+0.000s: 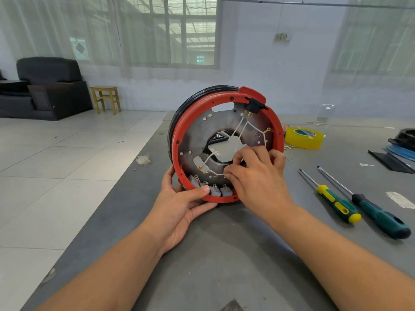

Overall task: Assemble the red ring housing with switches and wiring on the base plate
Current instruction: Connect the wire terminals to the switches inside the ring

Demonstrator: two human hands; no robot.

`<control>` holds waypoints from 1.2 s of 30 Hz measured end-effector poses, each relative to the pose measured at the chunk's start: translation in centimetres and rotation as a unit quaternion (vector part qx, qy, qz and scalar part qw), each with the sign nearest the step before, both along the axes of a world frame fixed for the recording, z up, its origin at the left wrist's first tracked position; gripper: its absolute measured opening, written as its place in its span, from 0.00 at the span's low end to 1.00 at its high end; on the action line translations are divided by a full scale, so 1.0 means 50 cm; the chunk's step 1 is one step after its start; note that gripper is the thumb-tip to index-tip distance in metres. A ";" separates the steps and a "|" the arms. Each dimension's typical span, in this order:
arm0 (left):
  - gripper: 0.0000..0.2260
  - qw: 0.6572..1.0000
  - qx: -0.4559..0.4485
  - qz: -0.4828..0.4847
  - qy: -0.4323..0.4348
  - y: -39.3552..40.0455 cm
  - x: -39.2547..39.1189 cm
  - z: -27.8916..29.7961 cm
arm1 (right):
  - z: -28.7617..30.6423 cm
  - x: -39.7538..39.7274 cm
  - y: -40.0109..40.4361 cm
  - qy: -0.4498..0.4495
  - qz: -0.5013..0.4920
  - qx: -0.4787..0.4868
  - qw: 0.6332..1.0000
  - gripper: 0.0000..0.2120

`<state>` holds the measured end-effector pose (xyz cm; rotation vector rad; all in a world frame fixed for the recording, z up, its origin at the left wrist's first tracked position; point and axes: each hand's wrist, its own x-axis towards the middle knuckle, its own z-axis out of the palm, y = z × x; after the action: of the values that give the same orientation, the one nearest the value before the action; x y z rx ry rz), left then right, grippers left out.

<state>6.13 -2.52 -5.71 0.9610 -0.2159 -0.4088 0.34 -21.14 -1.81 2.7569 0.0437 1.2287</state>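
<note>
From the head view, you held the ring (225, 144) upright on edge on the worktop (224, 254), plate (197, 131) facing you. Your left hand (186, 205) gripped the rim at about 7 o'clock, thumb pressed just beside the switches (211, 187). Your right hand (253, 176), over the plate's 5 o'clock, had its fingers curled and pinching a white wire (221, 175).

The risk, as I judge it: tugging that thin wire could pull a brass terminal loose, and the ring, balanced on edge, could roll if your left grip eased. The screwdrivers (359, 203) lay well apart at 3 o'clock.
</note>
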 end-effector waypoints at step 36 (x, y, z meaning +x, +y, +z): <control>0.45 1.000 -0.006 -0.006 -0.012 0.000 0.000 -0.004 | -0.017 0.006 -0.006 0.056 -0.016 -0.004 0.998 0.11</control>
<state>6.15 -2.54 -5.89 0.9528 -0.2452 -0.4074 0.65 -21.46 -2.66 2.8065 0.0153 1.0625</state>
